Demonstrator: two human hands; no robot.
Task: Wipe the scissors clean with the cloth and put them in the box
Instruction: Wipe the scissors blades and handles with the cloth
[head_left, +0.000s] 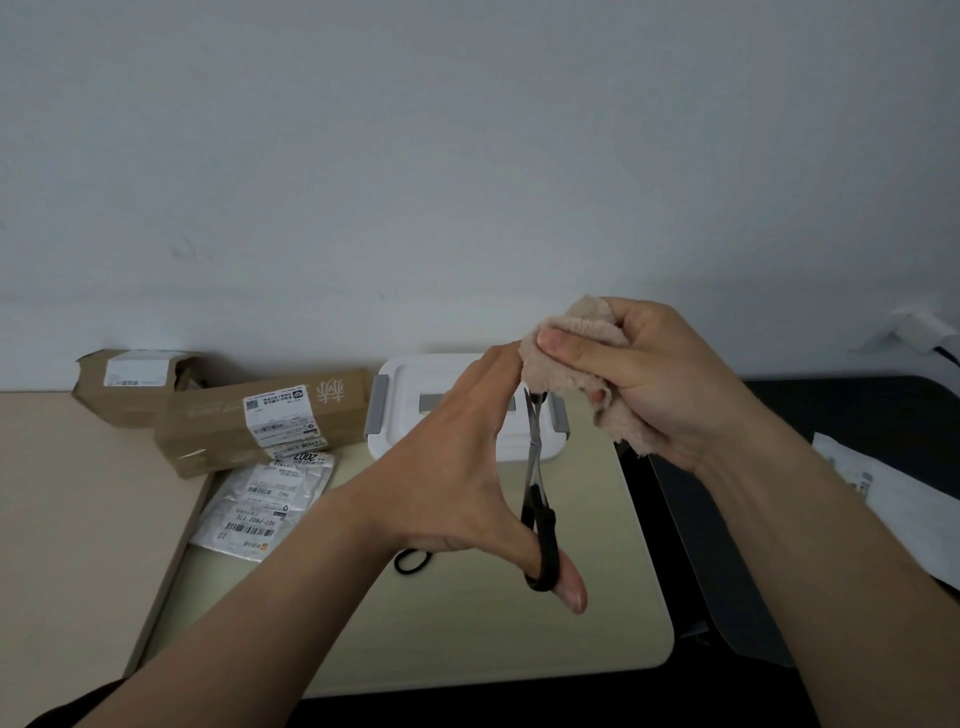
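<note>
Scissors (535, 467) are up in the air in front of you, points up, black handles down, held over the pale desk (467, 623). Your left hand (457, 467) has them: thumb through the lower handle loop, and the fingers run up alongside the blades toward the tips. Your right hand (660, 384) is clenched around a bunched-up beige cloth (566, 364), thumb pressing the fold flat on top, and the cloth sits right at the blade tips, seemingly pinching them.

So you're mid-wipe, as far as I can judge. Can't tell how clean the blades are from here, the metal is too thin and dim to read, so no idea whether you've got one pass left or several.

What's clearly not done: the box part. That white box (405, 384) with the grey latches sits behind your hands by the wall, and its lid looks closed. You'll need to free a hand, probably drop the cloth, pop the latches and lift the lid before the scissors can go in.

Other stuff lying around is just cardboard parcels (249, 415), a silver mailer bag (260, 504) and a black hair tie (413, 561) on the desk, none of it in your way.
</note>
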